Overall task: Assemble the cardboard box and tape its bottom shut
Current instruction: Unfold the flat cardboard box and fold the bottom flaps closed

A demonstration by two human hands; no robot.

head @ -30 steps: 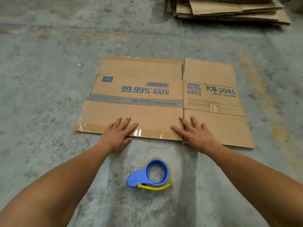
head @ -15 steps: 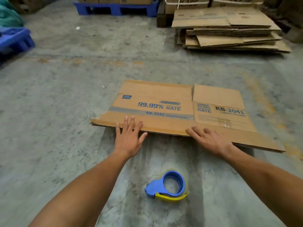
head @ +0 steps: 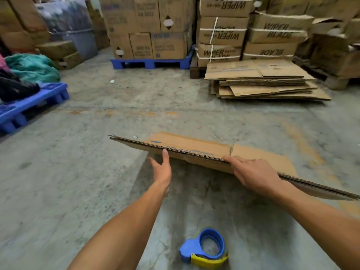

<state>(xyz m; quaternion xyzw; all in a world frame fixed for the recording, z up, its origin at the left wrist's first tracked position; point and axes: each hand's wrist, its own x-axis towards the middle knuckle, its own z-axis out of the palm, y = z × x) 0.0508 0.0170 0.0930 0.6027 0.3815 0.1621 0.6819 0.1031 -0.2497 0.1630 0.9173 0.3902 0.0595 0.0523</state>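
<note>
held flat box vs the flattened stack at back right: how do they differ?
1. The held box is a single flattened carton with its near edge raised off the floor; the stack is many sheets lying flat.
2. The left hand and right hand are at the held box's near edge; nothing touches the stack.
3. The held box sits mid-floor near the tape dispenser; the stack lies by the pallets.
Both are brown corrugated cardboard, still unassembled.

Soft, fairly dim indoor light falls from overhead, with no glare. A broad dark shadow lies on the floor [head: 58, 172] under the flattened box [head: 194, 151] and around the tape dispenser [head: 204, 248]. Motion blur smears the stacked cartons [head: 148, 26] and frame edges. Wide-angle distortion bends lines near the corners.
</note>
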